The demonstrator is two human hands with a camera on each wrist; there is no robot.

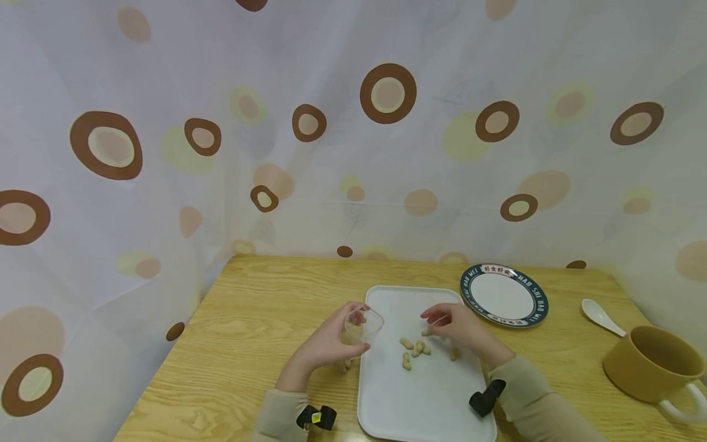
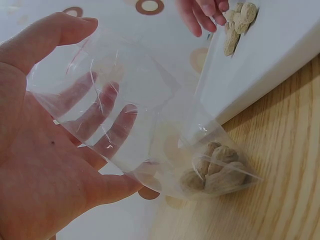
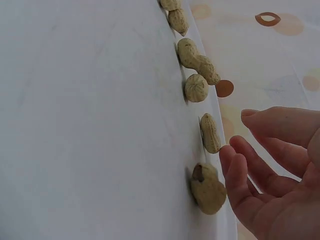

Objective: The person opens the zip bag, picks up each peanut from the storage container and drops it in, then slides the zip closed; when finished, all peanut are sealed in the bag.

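Observation:
My left hand (image 1: 329, 339) holds a clear plastic bag (image 2: 150, 107) by its mouth, with the thumb on one side and several fingers seen through the film. Several peanuts (image 2: 220, 167) lie in the bag's bottom corner, beside the tray's left edge. On the white tray (image 1: 425, 405) loose unshelled peanuts (image 1: 418, 348) are scattered. Over the tray's right part is my right hand (image 1: 463, 328), its fingers loosely bent and apart. In the right wrist view nothing shows between those fingers, and a peanut (image 3: 210, 133) lies close to the fingertips.
A dark-rimmed plate (image 1: 502, 296) stands at the tray's far right. Further right are a white spoon (image 1: 602, 315) and a mustard-coloured mug (image 1: 643, 362) with a white handle. A patterned cloth (image 1: 331, 166) hangs behind the wooden table (image 1: 265, 313).

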